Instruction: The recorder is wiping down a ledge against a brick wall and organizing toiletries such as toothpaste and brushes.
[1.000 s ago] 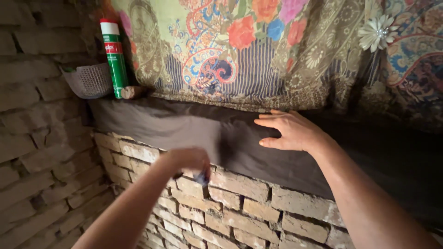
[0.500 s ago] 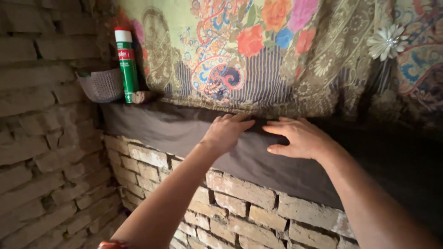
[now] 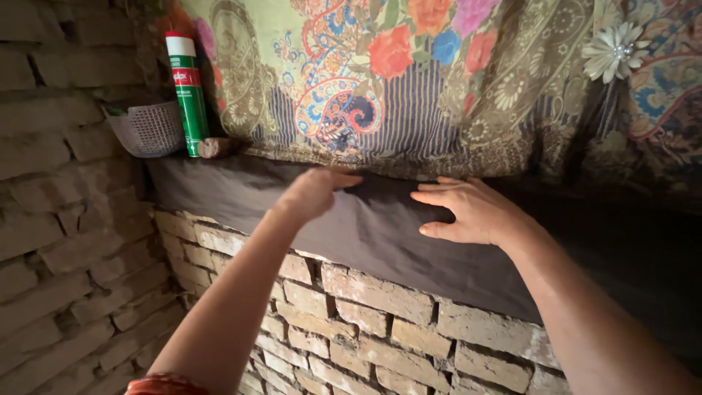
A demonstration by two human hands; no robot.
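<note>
A dark grey cloth (image 3: 380, 234) hangs over the front of a brick ledge (image 3: 365, 307). My left hand (image 3: 316, 192) reaches up to the cloth's top edge, its fingers bent and pinching the fabric just below a flowered hanging cloth (image 3: 409, 80). To the right, my right hand (image 3: 468, 212) lies flat on the grey cloth with its fingers spread, pressing it against the ledge.
A green and white spray can (image 3: 187, 91) stands at the ledge's left end beside a grey mesh basket (image 3: 146, 130). A rough brick wall (image 3: 58, 219) closes the left side. A white flower ornament (image 3: 613, 51) is pinned on the hanging cloth at upper right.
My left hand has risen from low in front of the bricks up to the grey cloth's top edge. My right hand has stayed flat on the cloth.
</note>
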